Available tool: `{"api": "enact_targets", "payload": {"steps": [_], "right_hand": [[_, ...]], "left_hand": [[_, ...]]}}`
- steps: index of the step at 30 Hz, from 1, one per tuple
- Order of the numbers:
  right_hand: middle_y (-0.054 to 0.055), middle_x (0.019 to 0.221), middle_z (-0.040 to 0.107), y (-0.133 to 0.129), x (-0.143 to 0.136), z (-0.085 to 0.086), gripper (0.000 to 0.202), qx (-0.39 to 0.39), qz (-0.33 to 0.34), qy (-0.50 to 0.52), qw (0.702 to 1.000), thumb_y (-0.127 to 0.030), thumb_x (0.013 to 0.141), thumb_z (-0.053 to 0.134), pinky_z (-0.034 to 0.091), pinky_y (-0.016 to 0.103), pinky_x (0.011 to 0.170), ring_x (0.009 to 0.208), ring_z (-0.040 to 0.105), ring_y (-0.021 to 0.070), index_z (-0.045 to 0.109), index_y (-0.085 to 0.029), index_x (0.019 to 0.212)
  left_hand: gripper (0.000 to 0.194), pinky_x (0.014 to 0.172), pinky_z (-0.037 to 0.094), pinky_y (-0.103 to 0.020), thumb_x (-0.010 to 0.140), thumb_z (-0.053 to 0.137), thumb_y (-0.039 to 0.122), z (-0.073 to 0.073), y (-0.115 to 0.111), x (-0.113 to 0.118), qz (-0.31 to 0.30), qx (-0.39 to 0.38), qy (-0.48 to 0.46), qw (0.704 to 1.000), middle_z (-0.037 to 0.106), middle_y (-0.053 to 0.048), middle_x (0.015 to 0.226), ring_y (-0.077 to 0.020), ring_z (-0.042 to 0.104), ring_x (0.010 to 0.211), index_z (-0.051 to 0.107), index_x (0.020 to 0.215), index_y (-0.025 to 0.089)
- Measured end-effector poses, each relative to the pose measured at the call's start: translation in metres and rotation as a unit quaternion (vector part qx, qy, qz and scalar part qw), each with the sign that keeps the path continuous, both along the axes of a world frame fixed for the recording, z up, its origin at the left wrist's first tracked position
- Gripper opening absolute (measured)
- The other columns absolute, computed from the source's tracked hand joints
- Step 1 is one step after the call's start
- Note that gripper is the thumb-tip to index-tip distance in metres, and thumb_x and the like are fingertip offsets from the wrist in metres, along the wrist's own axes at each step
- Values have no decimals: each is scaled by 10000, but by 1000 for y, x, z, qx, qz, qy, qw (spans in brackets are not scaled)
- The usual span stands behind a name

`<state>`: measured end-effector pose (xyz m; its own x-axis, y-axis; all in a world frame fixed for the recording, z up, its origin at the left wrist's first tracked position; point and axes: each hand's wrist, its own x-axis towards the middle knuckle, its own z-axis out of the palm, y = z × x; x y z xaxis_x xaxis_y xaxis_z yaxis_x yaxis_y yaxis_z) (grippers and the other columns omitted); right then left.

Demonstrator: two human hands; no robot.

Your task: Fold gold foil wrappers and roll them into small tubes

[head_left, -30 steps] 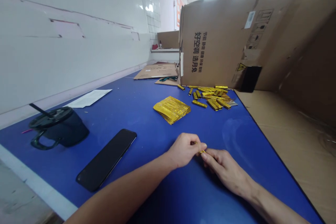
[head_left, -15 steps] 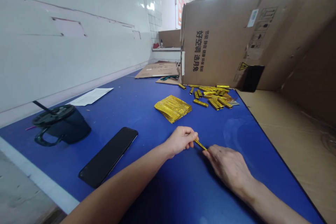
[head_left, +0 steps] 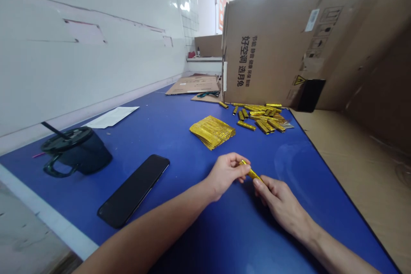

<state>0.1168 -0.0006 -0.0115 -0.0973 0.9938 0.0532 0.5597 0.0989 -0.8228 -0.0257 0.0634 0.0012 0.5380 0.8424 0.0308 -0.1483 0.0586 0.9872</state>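
Note:
Between my hands is a narrow gold strip (head_left: 253,175), held above the blue table (head_left: 180,205). My left hand (head_left: 228,172) pinches its upper left end between thumb and fingers. The lower right end sits in the closed fingers of my right hand (head_left: 275,193). Beyond my left hand lies a fanned stack of flat gold pieces (head_left: 212,132). Farther back on the right, several folded gold pieces (head_left: 265,126) lie in a loose pile near the cardboard.
On the left are a black phone (head_left: 134,190), a dark mug (head_left: 78,150) with a straw, and white paper (head_left: 112,117). A big cardboard box (head_left: 272,51) stands at the back right, with flat cardboard (head_left: 192,85) beside it. A wall borders the table's left side.
My right hand has turned, its thumb now on top of the gold strip. The strip has rotated to show a wider face. My left hand has shifted slightly right.

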Motion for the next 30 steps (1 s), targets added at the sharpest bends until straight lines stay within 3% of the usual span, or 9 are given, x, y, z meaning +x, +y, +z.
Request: {"api": "enact_targets", "payload": {"steps": [4,12,25,30], "right_hand": [[-44,546,356,-3,-3,4,394,14,28,32,999,-457,848,295,262,206,438,490,304,90,494,-168,669],[-60,502,318,-2,-3,2,397,-21,23,34,999,-468,847,305,228,203,413,461,265,78,400,-182,588],[-56,510,306,-4,-6,6,389,3,18,22,1000,-454,850,294,224,205,411,465,262,82,384,-189,580],[-54,479,270,0,-1,3,444,16,-38,-17,999,-487,831,308,220,225,430,460,253,85,350,-191,503]], "left_hand": [[244,508,350,-213,628,650,317,-4,-10,6,-50,-62,-24,997,522,-4,579,-80,470,515,530,664,108],[235,480,324,-198,525,712,250,1,-5,3,40,-78,-39,995,517,19,531,-55,425,469,543,612,112],[381,411,282,-192,636,606,481,1,1,-1,44,-75,-19,996,511,-1,479,-57,419,396,580,612,102],[348,393,272,-178,656,601,459,1,14,-7,127,-38,-13,991,477,23,462,-46,390,385,567,612,115]]}}
